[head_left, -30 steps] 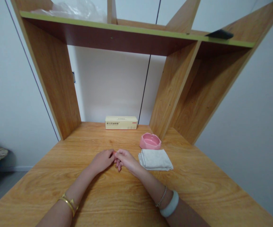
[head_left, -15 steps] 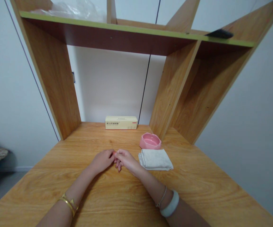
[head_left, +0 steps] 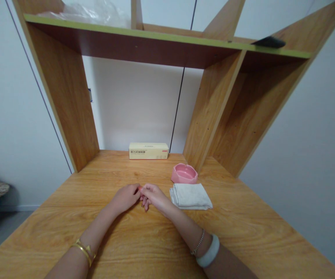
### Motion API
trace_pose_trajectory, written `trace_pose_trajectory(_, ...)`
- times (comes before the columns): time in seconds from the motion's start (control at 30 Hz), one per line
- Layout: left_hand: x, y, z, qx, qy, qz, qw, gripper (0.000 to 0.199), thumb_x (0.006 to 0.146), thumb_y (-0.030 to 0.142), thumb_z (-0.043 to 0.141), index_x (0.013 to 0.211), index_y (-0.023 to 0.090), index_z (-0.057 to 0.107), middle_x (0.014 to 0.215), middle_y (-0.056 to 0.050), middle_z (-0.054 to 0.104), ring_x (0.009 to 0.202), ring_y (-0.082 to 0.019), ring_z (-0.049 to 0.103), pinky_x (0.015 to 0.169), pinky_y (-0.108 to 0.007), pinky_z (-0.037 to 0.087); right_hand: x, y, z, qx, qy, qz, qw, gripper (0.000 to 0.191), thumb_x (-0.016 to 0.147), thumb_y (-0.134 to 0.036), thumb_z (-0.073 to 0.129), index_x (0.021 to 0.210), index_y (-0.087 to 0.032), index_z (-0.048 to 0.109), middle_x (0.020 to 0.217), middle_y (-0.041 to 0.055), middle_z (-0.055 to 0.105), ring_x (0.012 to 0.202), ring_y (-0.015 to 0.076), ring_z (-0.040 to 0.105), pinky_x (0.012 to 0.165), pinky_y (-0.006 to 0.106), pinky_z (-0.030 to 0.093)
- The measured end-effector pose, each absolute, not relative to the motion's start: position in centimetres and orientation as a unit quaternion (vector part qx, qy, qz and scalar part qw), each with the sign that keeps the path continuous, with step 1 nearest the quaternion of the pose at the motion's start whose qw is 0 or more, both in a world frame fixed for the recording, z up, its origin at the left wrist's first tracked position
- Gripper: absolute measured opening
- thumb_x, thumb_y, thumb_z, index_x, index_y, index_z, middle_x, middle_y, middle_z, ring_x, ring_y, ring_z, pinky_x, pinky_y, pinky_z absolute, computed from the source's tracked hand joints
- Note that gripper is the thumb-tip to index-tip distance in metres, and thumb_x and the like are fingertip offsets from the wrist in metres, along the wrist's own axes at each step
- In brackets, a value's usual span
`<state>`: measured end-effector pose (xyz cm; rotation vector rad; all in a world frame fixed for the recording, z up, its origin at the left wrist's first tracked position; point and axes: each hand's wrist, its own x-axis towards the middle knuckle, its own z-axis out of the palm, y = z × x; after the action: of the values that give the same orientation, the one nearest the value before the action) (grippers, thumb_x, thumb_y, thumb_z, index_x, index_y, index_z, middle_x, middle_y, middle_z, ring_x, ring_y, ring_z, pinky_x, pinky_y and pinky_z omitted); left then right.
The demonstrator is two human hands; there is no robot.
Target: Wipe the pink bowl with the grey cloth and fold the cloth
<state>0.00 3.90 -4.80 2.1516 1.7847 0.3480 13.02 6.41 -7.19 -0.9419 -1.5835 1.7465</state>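
Note:
My left hand [head_left: 127, 198] and my right hand [head_left: 155, 197] meet above the middle of the wooden desk, fingertips touching. Both are closed, thumbs and fingers drawn together. A small reddish spot shows where they meet; whether it is a thing or a fingertip I cannot tell. Just right of my right hand lies a folded light grey cloth [head_left: 191, 195]. Behind the cloth stands a pink, many-sided dish [head_left: 184, 179], like an ashtray. Farther back, a long cream cling film box [head_left: 148, 151] rests near the wall.
The wooden desk [head_left: 144, 244] carries a hutch with a left side panel [head_left: 61, 89], a right upright [head_left: 213, 112] and an overhead shelf [head_left: 155, 48]. Clear plastic wrapping [head_left: 94, 13] and a dark flat object [head_left: 270, 42] lie on that shelf.

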Motion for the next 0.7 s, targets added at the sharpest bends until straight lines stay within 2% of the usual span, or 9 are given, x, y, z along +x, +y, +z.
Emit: trace_pose_trajectory(0.7, -0.08, 3.91, -4.83, 0.756, 0.623, 0.125, 0.16, 0.027, 0.082, 0.028, 0.032, 0.074, 0.017, 0.056, 0.077, -0.006, 0.066, 0.068, -0.016, 0.058, 0.058, -0.024, 0.037, 12.98, 6.47, -7.19, -0.359, -0.593, 0.66, 0.289, 0.034, 0.076, -0.046, 0.052, 0.063, -0.017, 0.041, 0.043, -0.0068, 0.048, 0.032, 0.0069, 0.046, 0.031, 0.017, 0.037)
